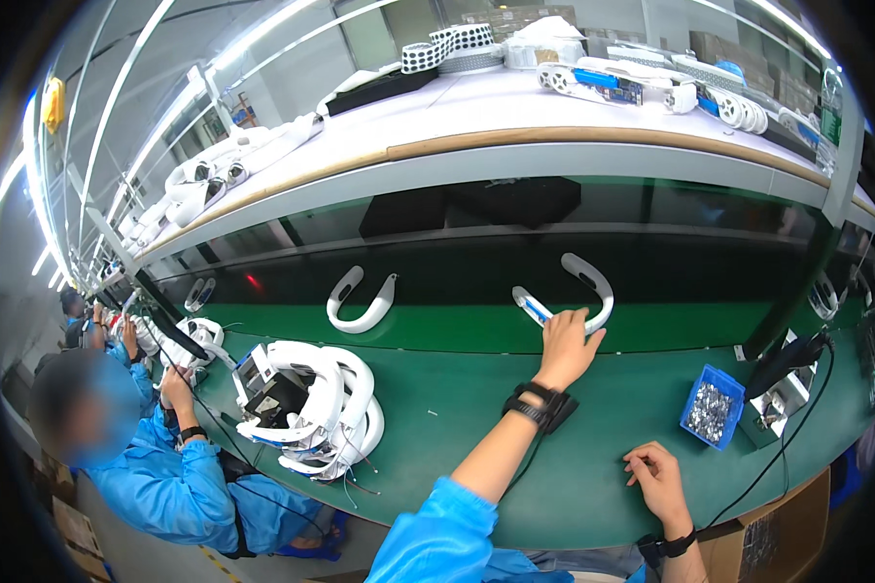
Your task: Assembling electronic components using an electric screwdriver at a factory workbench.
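Observation:
My left hand [567, 348] reaches out to the far strip of the bench, with its fingers over the near curve of a white U-shaped band [601, 288]. One end of that band shows a blue inner part; the stretch beneath my fingers is hidden. A second white U-shaped band [362, 319] lies apart to the left on the same green strip. Close to the front edge of the bench, my right hand [657, 478] rests with loosely curled fingers, and I see nothing in it. Several more white bands [355, 389] hang stacked around a dark stand on the left.
Right of my hands stands a blue bin [712, 406] of small metal parts, beside a metal box [780, 400] with a black cable. A raised shelf [515, 146] spans the back. A co-worker in blue [180, 486] sits at left. A cardboard box [783, 530] stands below right.

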### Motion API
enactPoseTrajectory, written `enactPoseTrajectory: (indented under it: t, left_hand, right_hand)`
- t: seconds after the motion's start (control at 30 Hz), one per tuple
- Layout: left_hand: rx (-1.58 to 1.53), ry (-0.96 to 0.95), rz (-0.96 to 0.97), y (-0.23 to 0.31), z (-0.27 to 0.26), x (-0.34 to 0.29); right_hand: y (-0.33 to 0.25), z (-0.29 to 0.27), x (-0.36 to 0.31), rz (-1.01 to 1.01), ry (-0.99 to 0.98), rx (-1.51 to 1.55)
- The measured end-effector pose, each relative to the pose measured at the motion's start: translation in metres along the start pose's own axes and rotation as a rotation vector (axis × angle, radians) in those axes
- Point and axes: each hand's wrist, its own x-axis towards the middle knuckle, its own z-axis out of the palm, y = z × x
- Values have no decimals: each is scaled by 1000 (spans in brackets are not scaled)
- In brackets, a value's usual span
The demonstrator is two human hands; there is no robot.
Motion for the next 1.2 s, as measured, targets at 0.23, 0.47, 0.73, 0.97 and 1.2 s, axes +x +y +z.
enactPoseTrajectory:
  t: [0.23,0.47,0.73,0.97,1.2]
  left_hand:
    - [-731,-204,-304,12,-90,-93]
    - [-970,-165,-481,-15,-42,-128]
    - [-1051,-149,-465,-22,-33,-131]
    - [-983,-205,-462,-12,-33,-133]
    - [-893,-157,-480,-15,-47,-140]
  right_hand:
    - [-54,-73,12,-251,507,-670]
    - [5,-121,58,-326,205,-1059]
    - [36,-136,71,-428,431,-883]
    - [45,-159,62,-401,436,-929]
    - [-32,-87,11,-252,472,-997]
